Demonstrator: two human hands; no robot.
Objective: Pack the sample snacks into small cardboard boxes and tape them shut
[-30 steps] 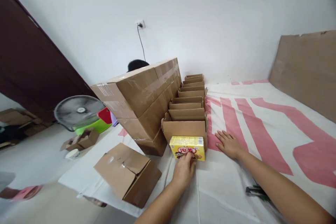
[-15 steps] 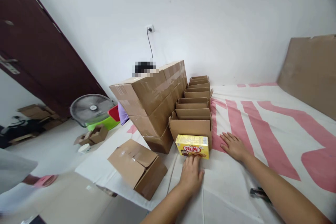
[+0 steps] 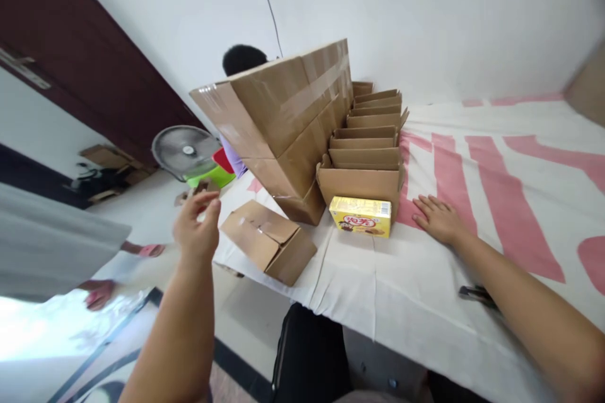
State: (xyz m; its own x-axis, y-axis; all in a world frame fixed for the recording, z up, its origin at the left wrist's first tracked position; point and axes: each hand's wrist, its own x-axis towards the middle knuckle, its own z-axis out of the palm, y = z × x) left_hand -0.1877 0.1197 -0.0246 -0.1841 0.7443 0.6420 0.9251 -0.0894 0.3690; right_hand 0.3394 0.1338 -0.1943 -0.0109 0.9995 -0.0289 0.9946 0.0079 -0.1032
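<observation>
Holds the left hand (image 3: pixel 197 223) raised in the air, between eight and nine o'clock from the centre of view, with fingers half curled and grip released. Rests the right hand (image 3: pixel 439 219) palm down on the printed tablecloth (image 3: pixel 411 289), between three and four o'clock, with fingers spread and likewise released. At four o'clock, between both hands, shows the yellow cream-puff box (image 3: pixel 360 218), standing just in front of the row of open cartons (image 3: pixel 363 186). At seven o'clock, presents the smaller carton (image 3: pixel 262 230), folded closed; towards eleven, the stack of taped cartons (image 3: pixel 288 113).
</observation>
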